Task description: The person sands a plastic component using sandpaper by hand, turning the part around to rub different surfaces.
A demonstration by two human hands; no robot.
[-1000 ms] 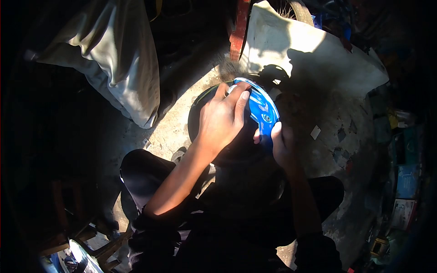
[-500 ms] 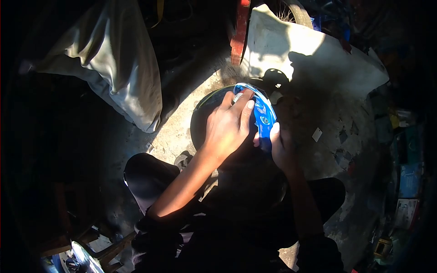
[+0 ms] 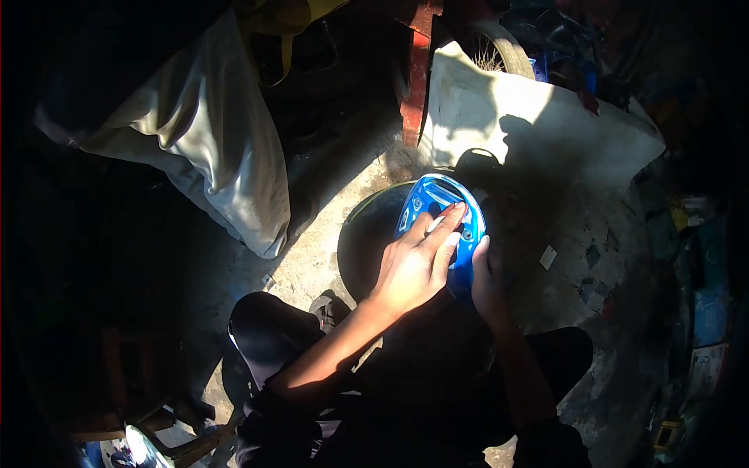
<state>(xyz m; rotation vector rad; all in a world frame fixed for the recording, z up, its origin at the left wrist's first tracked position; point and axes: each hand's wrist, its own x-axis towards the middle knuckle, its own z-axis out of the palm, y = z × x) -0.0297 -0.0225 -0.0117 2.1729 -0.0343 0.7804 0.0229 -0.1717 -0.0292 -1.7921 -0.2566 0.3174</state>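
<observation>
A glossy blue curved plastic panel [image 3: 420,192] with a pale rim and small round holes is tilted over a dark round vessel [image 3: 360,253]. My right hand [image 3: 488,285] grips the panel's lower right edge, thumb on top and its other fingers mostly hidden in shadow. Across the panel's inner face reaches my left hand [image 3: 415,265], its fingers drawn together and pressed on the surface. Something small and whitish shows between those fingers, too small to name.
Pale draped cloth [image 3: 226,168] hangs at the left. Ahead are a red post [image 3: 414,93], a spoked wheel [image 3: 499,51] and a white sheet [image 3: 538,140]. Small scraps, including a white piece [image 3: 548,257], lie on the floor at the right. Boxes [image 3: 710,316] line the right edge.
The panel has turned so more of its inner face shows. My left hand has slid across it toward the right side. The whole view has shifted slightly downward.
</observation>
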